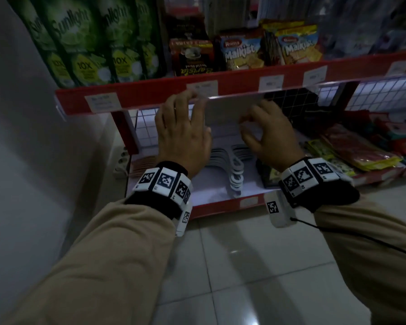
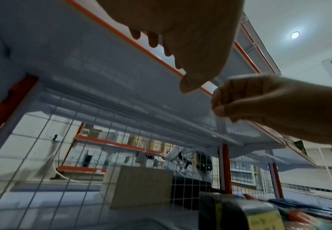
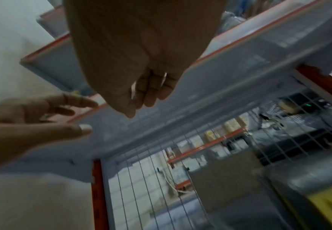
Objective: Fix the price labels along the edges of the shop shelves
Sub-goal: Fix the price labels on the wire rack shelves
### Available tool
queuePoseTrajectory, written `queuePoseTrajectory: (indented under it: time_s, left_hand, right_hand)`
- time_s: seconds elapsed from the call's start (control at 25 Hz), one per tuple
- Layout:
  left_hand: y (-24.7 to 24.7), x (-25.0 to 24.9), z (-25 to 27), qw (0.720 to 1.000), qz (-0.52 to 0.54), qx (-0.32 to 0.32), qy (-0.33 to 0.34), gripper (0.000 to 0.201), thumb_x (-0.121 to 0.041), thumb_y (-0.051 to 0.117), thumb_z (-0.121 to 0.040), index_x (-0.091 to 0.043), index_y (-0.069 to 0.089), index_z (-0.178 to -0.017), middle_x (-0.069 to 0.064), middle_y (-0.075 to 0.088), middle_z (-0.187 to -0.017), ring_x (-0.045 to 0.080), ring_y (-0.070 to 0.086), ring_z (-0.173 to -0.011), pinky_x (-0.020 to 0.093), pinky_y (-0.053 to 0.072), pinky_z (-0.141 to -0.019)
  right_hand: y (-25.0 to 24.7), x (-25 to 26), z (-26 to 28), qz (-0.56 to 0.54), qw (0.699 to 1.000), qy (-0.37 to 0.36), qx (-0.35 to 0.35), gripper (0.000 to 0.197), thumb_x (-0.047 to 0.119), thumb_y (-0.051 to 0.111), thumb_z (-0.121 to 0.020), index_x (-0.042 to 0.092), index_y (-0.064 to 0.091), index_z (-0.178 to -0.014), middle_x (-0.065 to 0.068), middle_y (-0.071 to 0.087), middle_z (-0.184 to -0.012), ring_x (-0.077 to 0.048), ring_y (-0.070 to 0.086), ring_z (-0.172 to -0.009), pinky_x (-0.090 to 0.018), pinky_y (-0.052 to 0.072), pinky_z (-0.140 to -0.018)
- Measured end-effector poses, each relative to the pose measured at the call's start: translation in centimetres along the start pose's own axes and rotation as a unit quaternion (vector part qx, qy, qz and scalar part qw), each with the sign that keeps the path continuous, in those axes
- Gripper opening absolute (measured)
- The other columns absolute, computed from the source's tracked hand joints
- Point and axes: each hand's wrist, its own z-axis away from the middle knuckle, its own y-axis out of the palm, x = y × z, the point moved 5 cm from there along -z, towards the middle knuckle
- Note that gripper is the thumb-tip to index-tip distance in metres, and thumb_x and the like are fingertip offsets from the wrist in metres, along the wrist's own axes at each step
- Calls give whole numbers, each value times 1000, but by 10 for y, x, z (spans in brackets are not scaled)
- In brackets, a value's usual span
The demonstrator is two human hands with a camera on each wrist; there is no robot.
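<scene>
Two hands, left [image 1: 182, 134] and right [image 1: 266, 134], reach under five price labels [image 1: 271, 82].

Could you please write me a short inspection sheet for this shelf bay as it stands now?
Surface: red shelf edge with a clear plastic strip along it.
Job's things: price labels spaced along the edge; print unreadable.
Clutter: Sunlight pouches, Malkist packs, white hangers on the lower shelf.
Grippers: left hand, fingers straight, touching the strip; right hand, fingers curled, seemingly pinching the strip.
Cables: black lead from the right wrist unit.
Surroundings: tiled floor, wire mesh back.
</scene>
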Motion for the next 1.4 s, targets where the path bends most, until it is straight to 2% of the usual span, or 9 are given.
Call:
queuePoseTrajectory:
  time_s: [0.12, 0.2, 0.28, 0.36, 0.52, 0.76, 0.96, 1.24, 1.4]
  left_hand:
    - [33, -22, 35, 998, 26, 48, 9, 45, -31, 55, -82, -21, 52, -126, 7, 48, -130, 29, 39, -118, 44, 30, -97]
    - [63, -39, 70, 993, 37, 114, 24, 42, -28, 59, -82, -18, 55, -122, 7, 53, -126, 30, 47, -111, 43, 33, -92]
    - [90, -52, 105, 979, 54, 188, 50, 43, -24, 60, -81, -17, 55, -123, 7, 54, -125, 30, 51, -110, 41, 35, -91]
    - [111, -60, 133, 961, 64, 261, 63, 47, -23, 57, -82, -18, 51, -128, 5, 51, -130, 27, 49, -116, 40, 34, -96]
    - [142, -69, 173, 928, 63, 360, 70, 55, -24, 49, -89, -16, 35, -142, 3, 39, -145, 23, 36, -131, 38, 26, -107]
    - [151, -68, 179, 930, 89, 353, 41, 57, -23, 51, -88, -15, 36, -142, 3, 41, -143, 22, 37, -129, 36, 28, -108]
    - [147, -69, 181, 935, 79, 342, 51, 57, -23, 54, -85, -16, 41, -139, 2, 44, -139, 22, 40, -127, 36, 29, -106]
    - [146, -74, 178, 940, 53, 332, 59, 60, -28, 58, -81, -16, 41, -137, 4, 42, -137, 26, 36, -126, 39, 30, -104]
    - [147, -76, 174, 942, 31, 325, 71, 54, -24, 55, -82, -17, 44, -134, 3, 45, -132, 26, 41, -118, 36, 33, -97]
  right_hand:
    - [40, -34, 60, 4, 993, 51, 110, 13, 5, 63, -81, 5, 60, -94, -15, 56, -93, -35, 53, -90, -28, 34, -70]
    - [62, -56, 103, -7, 982, 91, 168, 15, 6, 65, -81, 7, 62, -96, -13, 57, -93, -34, 55, -88, -30, 36, -68]
    - [80, -72, 141, -20, 966, 127, 225, 19, 8, 66, -82, 9, 64, -101, -11, 58, -99, -31, 56, -91, -33, 43, -71]
    - [93, -81, 172, -7, 952, 138, 273, 25, 9, 65, -83, 11, 65, -107, -12, 60, -107, -32, 56, -99, -37, 47, -78]
    - [105, -85, 204, 28, 953, 114, 280, 38, 8, 69, -80, 8, 63, -117, -18, 59, -118, -38, 55, -109, -43, 49, -88]
    - [109, -81, 208, 67, 977, 56, 196, 57, -2, 69, -69, 6, 57, -124, -18, 59, -114, -38, 56, -100, -42, 51, -81]
    - [114, -82, 212, 93, 975, 59, 194, 66, -7, 55, -63, 4, 53, -128, -22, 55, -116, -40, 52, -97, -44, 48, -79]
    - [119, -80, 185, 111, 970, 108, 186, 43, 1, 49, -63, 6, 59, -105, -19, 52, -105, -37, 47, -88, -43, 40, -73]
    - [120, -78, 183, 87, 969, 88, 212, 37, 2, 48, -62, 4, 59, -98, -16, 55, -96, -37, 48, -87, -45, 40, -72]
